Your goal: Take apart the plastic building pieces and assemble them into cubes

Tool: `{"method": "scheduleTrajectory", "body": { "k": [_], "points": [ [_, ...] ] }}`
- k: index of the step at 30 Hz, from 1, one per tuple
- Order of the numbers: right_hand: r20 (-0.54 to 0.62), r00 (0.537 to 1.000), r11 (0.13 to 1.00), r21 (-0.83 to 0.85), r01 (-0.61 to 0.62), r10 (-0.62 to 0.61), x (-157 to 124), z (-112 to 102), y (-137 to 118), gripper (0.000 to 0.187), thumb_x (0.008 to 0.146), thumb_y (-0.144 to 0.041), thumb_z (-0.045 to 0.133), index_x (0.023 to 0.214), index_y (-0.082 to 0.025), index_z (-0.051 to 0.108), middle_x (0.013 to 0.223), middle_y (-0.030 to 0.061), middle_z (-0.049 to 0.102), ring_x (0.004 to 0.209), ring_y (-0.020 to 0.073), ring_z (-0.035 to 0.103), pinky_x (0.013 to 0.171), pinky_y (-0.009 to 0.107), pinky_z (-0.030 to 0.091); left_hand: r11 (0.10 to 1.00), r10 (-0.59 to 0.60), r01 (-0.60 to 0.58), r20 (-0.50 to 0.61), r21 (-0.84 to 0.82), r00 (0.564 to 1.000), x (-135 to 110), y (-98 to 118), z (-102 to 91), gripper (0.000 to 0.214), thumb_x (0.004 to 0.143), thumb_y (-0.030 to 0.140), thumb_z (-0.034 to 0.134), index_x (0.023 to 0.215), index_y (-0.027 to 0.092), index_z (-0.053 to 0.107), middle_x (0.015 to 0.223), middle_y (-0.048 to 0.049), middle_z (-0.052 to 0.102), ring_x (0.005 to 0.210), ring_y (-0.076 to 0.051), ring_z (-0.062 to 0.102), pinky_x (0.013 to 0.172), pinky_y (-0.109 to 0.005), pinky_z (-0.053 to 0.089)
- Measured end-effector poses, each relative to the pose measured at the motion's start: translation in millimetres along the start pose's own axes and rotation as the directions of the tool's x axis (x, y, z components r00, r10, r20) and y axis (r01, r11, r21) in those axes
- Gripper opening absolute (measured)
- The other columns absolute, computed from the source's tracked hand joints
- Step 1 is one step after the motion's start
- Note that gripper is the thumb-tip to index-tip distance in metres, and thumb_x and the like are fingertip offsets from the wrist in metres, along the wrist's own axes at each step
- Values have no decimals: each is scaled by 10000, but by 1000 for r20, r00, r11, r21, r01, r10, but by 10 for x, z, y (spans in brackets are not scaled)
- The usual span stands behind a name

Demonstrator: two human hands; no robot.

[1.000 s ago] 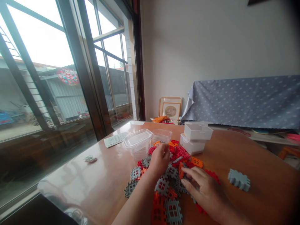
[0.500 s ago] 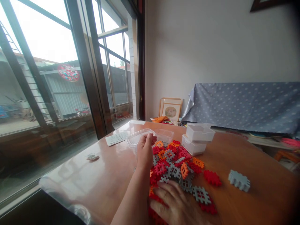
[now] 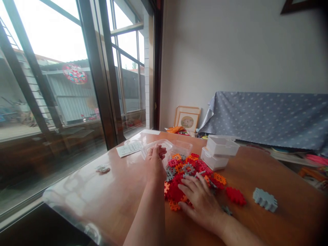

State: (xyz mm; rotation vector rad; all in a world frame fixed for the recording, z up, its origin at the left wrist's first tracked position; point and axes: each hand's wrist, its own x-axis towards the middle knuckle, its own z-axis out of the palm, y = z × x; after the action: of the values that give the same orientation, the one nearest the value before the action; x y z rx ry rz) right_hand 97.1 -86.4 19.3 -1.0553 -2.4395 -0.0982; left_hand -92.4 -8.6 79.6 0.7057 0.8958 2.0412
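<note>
A pile of red, orange and grey interlocking plastic tiles (image 3: pixel 191 171) lies on the brown wooden table (image 3: pixel 123 198). My left hand (image 3: pixel 154 161) is on the near rim of a clear plastic container (image 3: pixel 156 147) at the pile's left edge, fingers curled over it. My right hand (image 3: pixel 200 198) lies flat, fingers spread, on the pile's near side, pressing on red and orange tiles. A stack of grey tiles (image 3: pixel 265 199) sits apart to the right, and a single red tile (image 3: pixel 235 195) rests between it and the pile.
Two stacked white plastic boxes (image 3: pixel 219 151) stand behind the pile, with another clear tub (image 3: pixel 182 148) beside them. A printed paper slip (image 3: pixel 130 148) and a small crumpled scrap (image 3: pixel 103 168) lie left. Windows run along the left; a covered sofa (image 3: pixel 269 116) sits behind.
My left hand moved from the pile up to the clear container's rim. My right hand drew back toward me, then slid forward onto the pile; the tiles were swept closer together.
</note>
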Motion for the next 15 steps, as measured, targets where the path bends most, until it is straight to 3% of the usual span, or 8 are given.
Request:
{"method": "scheduleTrajectory", "body": {
  "k": [5,9,12,15],
  "points": [
    [-96,990,988,-106,-114,104,157,38,278,335,944,-306,582,1267,-268,663,1327,82,664,1309,309,510,1200,630,205,994,-38,31,-59,-108,998,26,59,-16,362,822,503,661,942,162,651,800,-28,702,736,-137,660,690,-255,439],
    [-150,977,982,-93,-167,152,276,5,228,346,943,-263,552,1272,-256,659,1317,94,666,1298,309,511,1188,600,246,986,84,-106,-163,-131,983,26,133,-35,383,864,532,612,957,162,646,812,-30,699,720,-136,654,685,-260,450],
    [-66,996,998,5,-57,57,372,-12,-49,363,951,-362,556,1291,-268,644,1364,88,632,1320,302,491,1189,562,265,962,228,-253,-204,-105,952,-24,223,-20,421,916,560,547,987,155,638,837,-45,700,714,-137,641,684,-268,462],
    [56,987,985,99,144,-150,460,60,-382,437,901,-416,600,1312,-268,617,1420,81,588,1362,307,453,1200,545,248,931,330,-354,-206,-92,921,-100,322,14,440,953,573,486,1022,161,626,853,-52,695,735,-149,647,702,-283,483]
  ]
}}
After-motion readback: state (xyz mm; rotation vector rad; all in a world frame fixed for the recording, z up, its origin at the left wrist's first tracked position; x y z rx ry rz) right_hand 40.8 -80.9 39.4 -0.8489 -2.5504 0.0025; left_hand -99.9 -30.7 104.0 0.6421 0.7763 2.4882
